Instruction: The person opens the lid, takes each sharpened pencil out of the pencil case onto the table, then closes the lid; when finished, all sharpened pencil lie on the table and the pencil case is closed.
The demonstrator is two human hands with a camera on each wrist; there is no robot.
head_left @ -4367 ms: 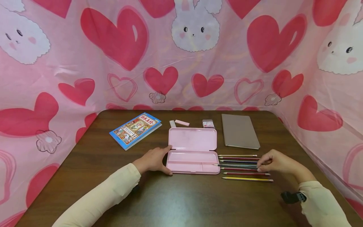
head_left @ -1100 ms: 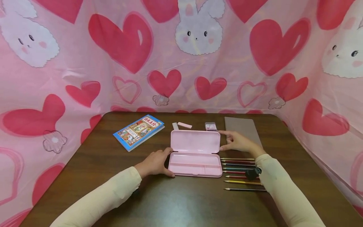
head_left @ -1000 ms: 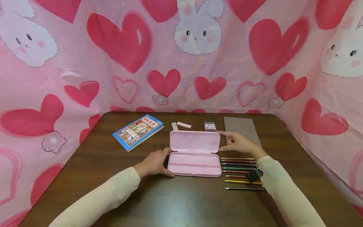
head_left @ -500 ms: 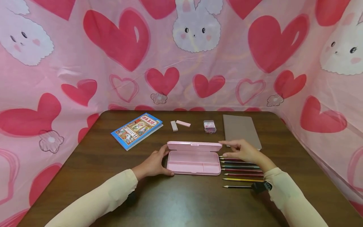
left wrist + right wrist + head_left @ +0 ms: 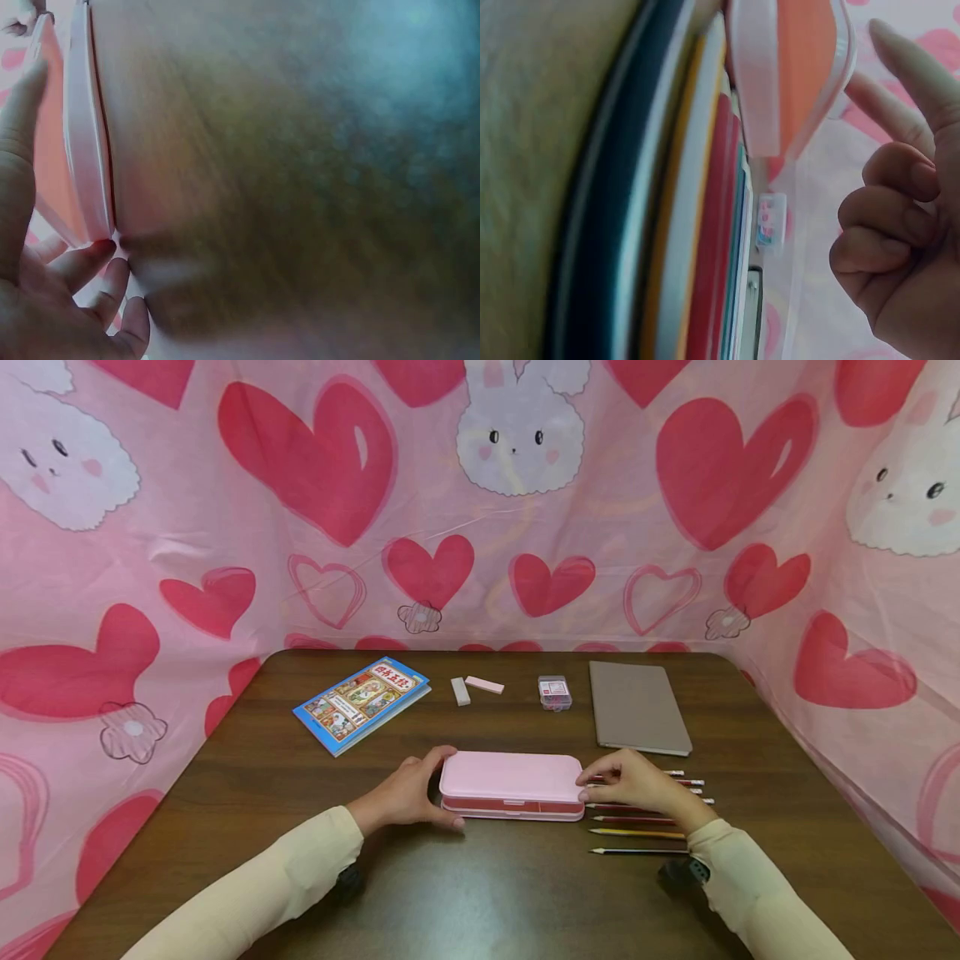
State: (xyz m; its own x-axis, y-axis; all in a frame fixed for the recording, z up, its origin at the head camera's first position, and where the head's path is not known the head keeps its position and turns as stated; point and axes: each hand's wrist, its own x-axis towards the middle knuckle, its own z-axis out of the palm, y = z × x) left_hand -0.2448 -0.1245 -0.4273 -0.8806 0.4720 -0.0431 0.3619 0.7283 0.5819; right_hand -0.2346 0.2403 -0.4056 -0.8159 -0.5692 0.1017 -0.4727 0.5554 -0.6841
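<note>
A pink pencil case lies lengthwise on the table, its lid tilted low over the base with a gap along the front. My left hand holds the case's left end, thumb at the front corner and forefinger at the back. In the left wrist view, curled fingers meet that end. My right hand touches the lid's right edge with its straight forefinger; the thumb is extended and the other fingers are curled in. Several pencils lie side by side under and beside it, partly hidden.
Behind the case lie a blue picture book, a white eraser-like block, a pink strip, a small clear box and a grey-brown notebook. A pink heart-patterned cloth surrounds the table.
The right hand has moved from the pencils to the lid, then forward and down with it. The lid has swung from upright to almost closed. The left hand has stayed at the case.
</note>
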